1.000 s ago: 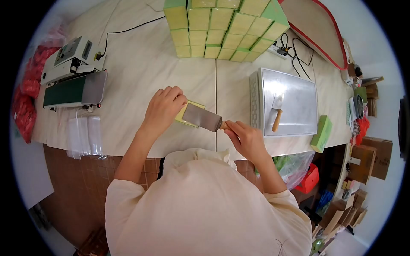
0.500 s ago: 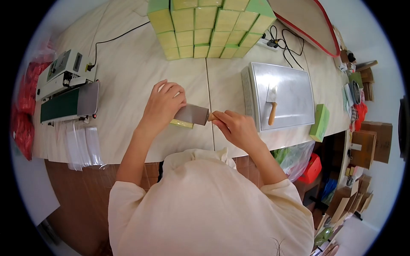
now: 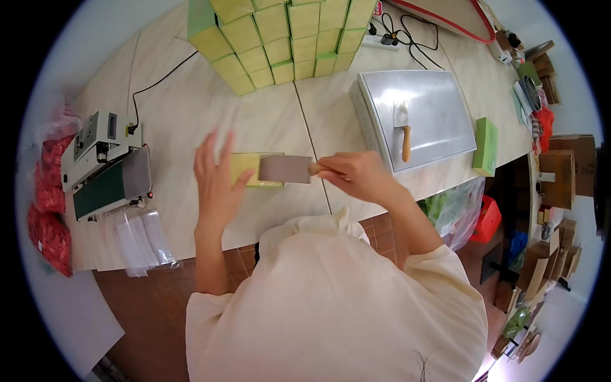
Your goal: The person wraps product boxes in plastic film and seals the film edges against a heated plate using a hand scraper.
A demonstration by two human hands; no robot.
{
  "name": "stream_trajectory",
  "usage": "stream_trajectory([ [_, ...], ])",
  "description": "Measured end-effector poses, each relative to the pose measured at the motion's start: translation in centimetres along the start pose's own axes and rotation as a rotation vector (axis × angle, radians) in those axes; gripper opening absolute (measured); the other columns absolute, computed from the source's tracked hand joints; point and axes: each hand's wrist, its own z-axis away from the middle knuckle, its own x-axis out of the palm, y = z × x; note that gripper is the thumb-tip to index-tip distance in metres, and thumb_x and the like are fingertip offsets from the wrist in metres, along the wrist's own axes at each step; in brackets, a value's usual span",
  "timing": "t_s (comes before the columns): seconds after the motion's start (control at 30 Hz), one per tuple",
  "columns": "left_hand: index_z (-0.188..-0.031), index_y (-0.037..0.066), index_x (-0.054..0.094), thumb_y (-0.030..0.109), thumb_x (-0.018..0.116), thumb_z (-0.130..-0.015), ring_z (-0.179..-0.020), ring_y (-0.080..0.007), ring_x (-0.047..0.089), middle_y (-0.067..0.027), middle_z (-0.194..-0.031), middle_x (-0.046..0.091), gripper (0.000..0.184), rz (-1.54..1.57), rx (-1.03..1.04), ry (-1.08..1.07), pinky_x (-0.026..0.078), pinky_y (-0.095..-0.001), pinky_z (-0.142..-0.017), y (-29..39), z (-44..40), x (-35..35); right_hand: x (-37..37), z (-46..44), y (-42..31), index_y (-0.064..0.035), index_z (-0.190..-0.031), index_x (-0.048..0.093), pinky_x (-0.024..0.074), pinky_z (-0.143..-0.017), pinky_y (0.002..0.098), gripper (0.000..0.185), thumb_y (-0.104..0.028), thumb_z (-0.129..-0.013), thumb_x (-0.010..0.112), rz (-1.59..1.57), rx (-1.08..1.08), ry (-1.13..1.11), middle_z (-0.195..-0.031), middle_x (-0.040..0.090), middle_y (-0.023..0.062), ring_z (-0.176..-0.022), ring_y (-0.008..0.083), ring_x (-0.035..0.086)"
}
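Note:
My right hand point(image 3: 361, 175) grips the wooden handle of a scraper point(image 3: 285, 169) with a broad, flat metal blade. Its blade lies over the right part of a small yellow-green box point(image 3: 244, 163) on the table in front of me. At the left end of that box is my left hand point(image 3: 216, 181), its fingers spread and slightly blurred. The left thumb reaches over the box, but I cannot tell whether it touches. Nothing is held in the left hand.
A silver-topped hot plate or box point(image 3: 420, 121) bears another wooden-handled scraper point(image 3: 405, 137). Stacked yellow-green boxes point(image 3: 286, 38) stand at the back. On the left are a sealing machine point(image 3: 111, 169) and plastic bags point(image 3: 143, 239). A green box point(image 3: 485, 146) stands at right.
My left hand has come away from the blade and shifted left, its fingers spreading. More of the small box shows. The right hand still holds the scraper; the whole view has turned slightly.

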Motion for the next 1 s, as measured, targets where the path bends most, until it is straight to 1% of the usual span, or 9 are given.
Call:
stream_trajectory([
  [0.03,-0.142,0.009,0.043,0.025,0.07,-0.083,-0.134,-0.0326,0.035,-0.0158,-0.144,0.04,0.067,-0.005,-0.001,-0.006,0.026,-0.0487,-0.112,-0.8,0.6,-0.1,-1.0,0.7,0.3,-0.0071,-0.096,0.07,0.0456,-0.05,0.0332,0.016,-0.022,-0.09,0.066,-0.076,-0.026,0.02,-0.076,0.067,0.007,-0.057,0.0257,0.059],
  [0.13,-0.153,0.005,0.004,0.046,0.072,-0.081,-0.143,-0.0374,0.019,-0.0184,-0.158,0.016,0.107,0.26,-0.213,-0.026,0.016,-0.0498,-0.117,-3.9,2.6,-0.3,-4.2,3.4,1.8,-0.0012,-0.1,0.069,0.0414,-0.052,0.0281,0.02,-0.019,-0.093,0.064,-0.25,0.301,0.08,-0.07,0.061,0.006,-0.055,0.0141,0.051],
  [0.23,-0.154,0.008,0.004,0.034,0.08,-0.075,-0.144,-0.0342,0.021,-0.0166,-0.158,0.015,0.112,0.551,-0.251,-0.137,0.017,-0.0463,-0.118,-6.6,4.3,2.0,-6.0,6.7,6.6,-0.0035,-0.102,0.07,0.0421,-0.055,0.0267,0.023,-0.024,-0.093,0.063,-0.154,0.734,0.29,-0.07,0.061,0.009,-0.057,0.0165,0.051],
  [0.4,-0.154,0.012,0.007,0.014,0.084,-0.069,-0.142,-0.0311,0.028,-0.0166,-0.157,0.02,0.115,0.816,-0.297,-0.412,0.022,-0.0423,-0.118,-7.1,3.8,4.9,-3.7,12.1,17.2,-0.0067,-0.104,0.068,0.0492,-0.066,0.0441,0.038,-0.039,-0.099,0.047,0.433,0.942,0.615,-0.082,0.068,0.0162,-0.073,0.0349,0.065],
  [0.63,-0.139,0.007,0.027,0.005,0.084,-0.069,-0.134,-0.0264,0.039,-0.0149,-0.149,0.034,0.091,0.884,-0.275,-0.28,0.037,-0.0391,-0.11,-7.7,3.7,7.5,-0.2,14.9,20.3,-0.0065,-0.114,0.061,0.0478,-0.077,0.0489,0.04,-0.039,-0.099,0.043,0.254,1.196,0.571,-0.101,0.067,0.0197,-0.095,0.0392,0.062],
  [0.77,-0.134,0.004,0.023,0.005,0.079,-0.075,-0.126,-0.0234,0.043,-0.0136,-0.139,0.038,0.082,0.87,-0.352,-0.09,0.036,-0.036,-0.107,-5.4,5.0,9.9,1.6,11.9,16.2,-0.0032,-0.125,0.055,0.0438,-0.092,0.0446,0.039,-0.023,-0.091,0.06,0.689,0.775,0.606,-0.123,0.057,0.0193,-0.113,0.0388,0.053],
  [0.87,-0.132,0.002,0.019,0.007,0.077,-0.079,-0.122,-0.0244,0.041,-0.0156,-0.132,0.037,0.079,0.784,-0.596,0.219,0.035,-0.0364,-0.106,-1.2,5.5,12.2,7.3,8.4,11.8,-0.0052,-0.127,0.055,0.0411,-0.1,0.0438,0.039,-0.019,-0.091,0.062,0.062,0.387,0.454,-0.124,0.058,0.018,-0.116,0.037,0.053],
  [0.93,-0.133,0.002,0.016,0.007,0.076,-0.079,-0.128,-0.0264,0.036,-0.0175,-0.136,0.033,0.08,0.862,-0.784,0.316,0.032,-0.0366,-0.109,1.5,6.0,13.3,11.9,5.5,7.1,-0.0065,-0.133,0.051,0.0378,-0.106,0.0406,0.042,-0.023,-0.095,0.058,-0.458,0.417,0.198,-0.13,0.056,0.0177,-0.123,0.0342,0.05],
  [1.0,-0.134,0.002,0.014,0.007,0.075,-0.08,-0.133,-0.0286,0.032,-0.0187,-0.139,0.03,0.081,0.94,-0.777,0.337,0.029,-0.038,-0.112,3.2,7.5,14.8,14.4,2.9,3.4,-0.0076,-0.145,0.04,0.0292,-0.112,0.0379,0.054,-0.042,-0.102,0.039,-0.841,0.418,-0.017,-0.144,0.045,0.0144,-0.134,0.028,0.041],
])
